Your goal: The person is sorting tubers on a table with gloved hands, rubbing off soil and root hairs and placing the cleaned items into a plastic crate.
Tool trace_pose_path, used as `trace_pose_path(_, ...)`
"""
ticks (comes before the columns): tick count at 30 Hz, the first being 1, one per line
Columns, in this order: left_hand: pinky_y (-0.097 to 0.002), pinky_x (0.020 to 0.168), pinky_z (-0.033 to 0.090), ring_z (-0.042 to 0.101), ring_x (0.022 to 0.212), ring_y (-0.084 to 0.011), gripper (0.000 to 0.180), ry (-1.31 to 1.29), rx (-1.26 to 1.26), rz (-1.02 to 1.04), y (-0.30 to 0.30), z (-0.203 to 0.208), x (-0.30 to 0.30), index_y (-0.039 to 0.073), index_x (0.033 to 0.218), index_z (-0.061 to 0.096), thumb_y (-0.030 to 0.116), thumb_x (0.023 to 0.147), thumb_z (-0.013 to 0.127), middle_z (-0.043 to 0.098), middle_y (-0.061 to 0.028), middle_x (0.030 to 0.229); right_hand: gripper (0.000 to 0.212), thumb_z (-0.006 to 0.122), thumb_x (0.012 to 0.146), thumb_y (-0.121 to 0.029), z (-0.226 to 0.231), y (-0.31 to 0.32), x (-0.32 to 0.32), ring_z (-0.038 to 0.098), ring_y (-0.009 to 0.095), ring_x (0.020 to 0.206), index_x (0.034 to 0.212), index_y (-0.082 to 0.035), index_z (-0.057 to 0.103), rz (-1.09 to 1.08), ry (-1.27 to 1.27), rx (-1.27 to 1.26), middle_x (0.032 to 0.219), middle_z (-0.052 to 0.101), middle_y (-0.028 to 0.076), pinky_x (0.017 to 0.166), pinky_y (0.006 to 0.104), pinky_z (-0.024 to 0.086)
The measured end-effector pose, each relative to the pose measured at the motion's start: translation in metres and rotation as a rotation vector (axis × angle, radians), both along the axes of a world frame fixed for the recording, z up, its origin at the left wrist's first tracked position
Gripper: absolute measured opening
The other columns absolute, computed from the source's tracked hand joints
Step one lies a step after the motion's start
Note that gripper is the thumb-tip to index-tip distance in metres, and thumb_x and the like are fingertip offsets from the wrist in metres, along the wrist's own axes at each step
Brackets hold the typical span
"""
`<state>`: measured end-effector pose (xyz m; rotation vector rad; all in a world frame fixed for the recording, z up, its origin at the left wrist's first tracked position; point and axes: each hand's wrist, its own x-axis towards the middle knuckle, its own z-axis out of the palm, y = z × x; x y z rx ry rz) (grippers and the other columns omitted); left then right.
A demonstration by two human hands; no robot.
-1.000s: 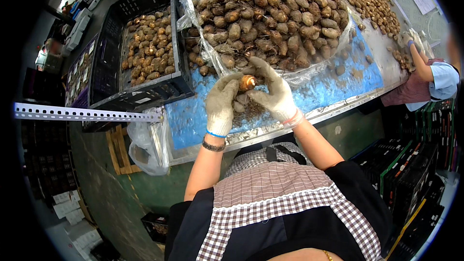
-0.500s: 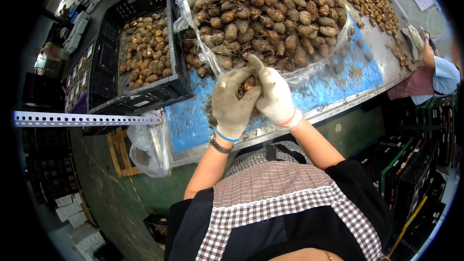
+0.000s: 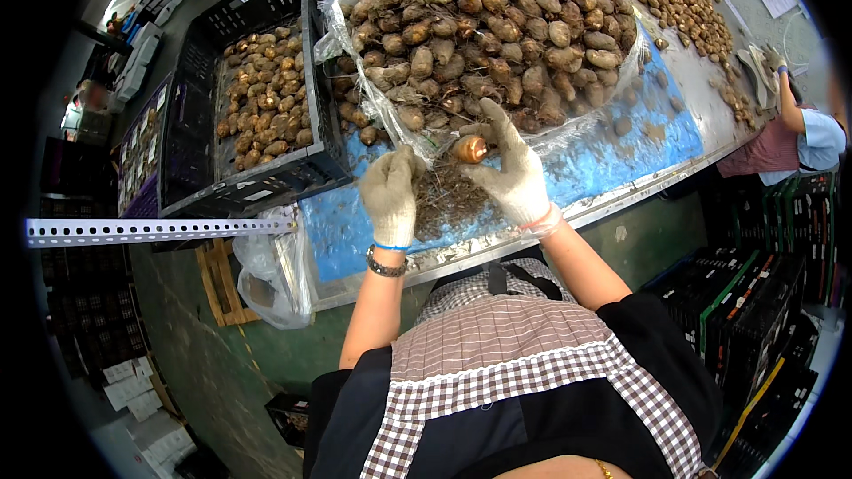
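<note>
Both my hands wear pale, soiled work gloves. My right hand (image 3: 515, 177) grips a small taro (image 3: 470, 149) between thumb and fingers, its cut orange-white end showing. To its left, my left hand (image 3: 390, 193) is closed, apart from the taro; what its curled fingers hold, if anything, is hidden. Under and between the hands lies a heap of brown root fibres (image 3: 444, 200) on the blue sheet (image 3: 342, 235). Just beyond them rises a large pile of hairy taros (image 3: 506, 31) in a clear plastic liner (image 3: 380, 99).
A black crate (image 3: 257, 191) at the left holds trimmed taros (image 3: 266, 93). A perforated metal bar (image 3: 160, 229) juts in below it. More small taros (image 3: 674, 0) spread over the far right, near a co-worker's gloved hand (image 3: 774, 59). Black crates (image 3: 728, 319) are stacked at the lower right.
My hands were together around the taro; now my left hand has drawn away to the left and closed. The taro stays in my right hand, its cut end more exposed.
</note>
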<state>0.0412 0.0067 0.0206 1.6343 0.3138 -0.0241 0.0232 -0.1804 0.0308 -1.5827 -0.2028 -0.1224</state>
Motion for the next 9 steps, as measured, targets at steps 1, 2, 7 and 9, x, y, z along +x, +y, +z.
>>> trace_pose_path(1, -0.0225, 0.076, 0.05, 0.063, 0.087, -0.0123, 0.016, -0.046, -0.073, -0.016, -0.002, 0.001, -0.002, -0.003, 0.098, 0.072, 0.01, 0.091, 0.066, 0.068, -0.0096, 0.095, 0.085, 0.073, 0.079, 0.004, -0.001, 0.001, 0.0, 0.052, 0.019, 0.126, 0.153, 0.0, 0.03, -0.011, 0.003, 0.052, 0.137, 0.054, 0.014, 0.106, 0.0317, 0.043)
trace_pose_path(2, -0.0229, 0.078, 0.051, 0.063, 0.09, -0.0132, 0.016, -0.182, -0.124, -0.012, -0.015, 0.002, -0.006, -0.002, 0.1, 0.072, 0.008, 0.089, 0.068, 0.067, -0.01, 0.101, 0.084, 0.073, 0.08, 0.003, -0.003, 0.002, -0.001, 0.052, 0.019, 0.126, 0.152, 0.0, 0.03, -0.021, 0.007, 0.104, 0.139, 0.052, 0.014, 0.107, 0.0321, 0.043)
trace_pose_path(7, -0.0282, 0.087, 0.054, 0.064, 0.101, -0.0199, 0.027, -0.552, -0.087, -0.201, -0.026, 0.006, -0.013, -0.002, 0.107, 0.071, 0.0, 0.081, 0.076, 0.065, -0.0103, 0.115, 0.082, 0.077, 0.083, -0.006, -0.005, 0.008, -0.001, 0.05, 0.019, 0.127, 0.152, -0.001, 0.032, 0.051, 0.182, 0.414, 0.145, 0.046, 0.015, 0.105, 0.0325, 0.045)
trace_pose_path(9, -0.0278, 0.087, 0.054, 0.065, 0.101, -0.0221, 0.025, -0.686, 0.206, -0.18, -0.017, 0.004, -0.011, 0.001, 0.106, 0.073, 0.0, 0.082, 0.077, 0.066, -0.0125, 0.113, 0.083, 0.075, 0.085, -0.006, -0.008, 0.007, -0.001, 0.045, 0.024, 0.135, 0.154, -0.002, 0.029, 0.071, 0.232, 0.348, 0.153, 0.04, 0.014, 0.11, 0.0338, 0.042)
